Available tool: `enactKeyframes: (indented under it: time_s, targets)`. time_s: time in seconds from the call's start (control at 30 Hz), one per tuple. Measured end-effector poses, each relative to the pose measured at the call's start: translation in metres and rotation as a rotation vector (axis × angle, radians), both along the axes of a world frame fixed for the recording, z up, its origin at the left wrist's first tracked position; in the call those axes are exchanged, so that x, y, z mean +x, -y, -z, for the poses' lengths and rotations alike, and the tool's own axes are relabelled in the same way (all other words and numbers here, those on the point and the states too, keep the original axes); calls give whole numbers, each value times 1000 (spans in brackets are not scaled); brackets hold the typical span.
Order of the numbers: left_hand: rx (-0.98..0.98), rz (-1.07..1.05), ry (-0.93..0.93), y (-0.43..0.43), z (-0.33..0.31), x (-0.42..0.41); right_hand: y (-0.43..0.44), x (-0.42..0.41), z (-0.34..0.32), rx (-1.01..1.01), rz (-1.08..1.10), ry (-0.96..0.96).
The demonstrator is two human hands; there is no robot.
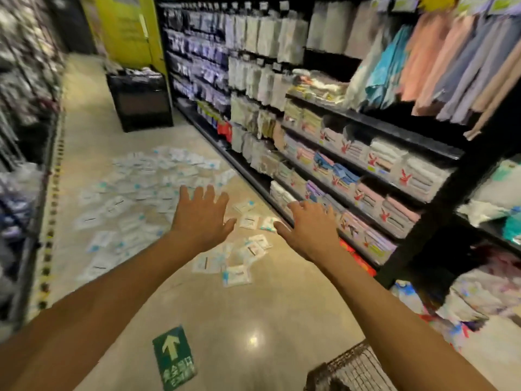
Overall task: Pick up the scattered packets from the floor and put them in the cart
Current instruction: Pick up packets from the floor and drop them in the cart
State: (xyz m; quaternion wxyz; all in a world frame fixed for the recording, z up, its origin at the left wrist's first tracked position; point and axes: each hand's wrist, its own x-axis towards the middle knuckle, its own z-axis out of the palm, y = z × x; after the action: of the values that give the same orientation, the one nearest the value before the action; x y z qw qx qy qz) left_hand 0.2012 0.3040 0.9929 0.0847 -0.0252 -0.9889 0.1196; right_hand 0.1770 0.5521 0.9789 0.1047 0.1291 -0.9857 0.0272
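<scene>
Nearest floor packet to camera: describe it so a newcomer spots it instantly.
On the beige aisle floor, white packets lie scattered. Follow the spill back toward the camera. The nearest packet is its last piece: white, blue mark on its left, only bare floor between it and the green arrow sticker.

Shiny beige aisle floor strewn with white packets.
The packets spread from centre to mid-left of the frame, some overlapping; a green arrow sticker lies flat at lower centre, a black bin stands upper left, a wire cart at the bottom edge.
</scene>
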Motion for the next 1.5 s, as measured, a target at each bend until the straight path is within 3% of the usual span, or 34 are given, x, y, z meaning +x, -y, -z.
enactKeyframes:
  time_s: [0.17,0.3,1.03,1.3,1.5]
  targets:
    - [4,-103,19,120,7,-38,101,-61,13,1,-39,37]
    - [23,-109,65,163,19,-80,135,-106,28,-9,-44,78]
    - [-52,108,54,186,62,-468,190,-460,66,6,79,48]
    - [-58,329,122,234,144,-630,229,-571,147,-42,338,148]
    - [-49,584,217,271,292,-720,259,-601,288,-82,599,266]
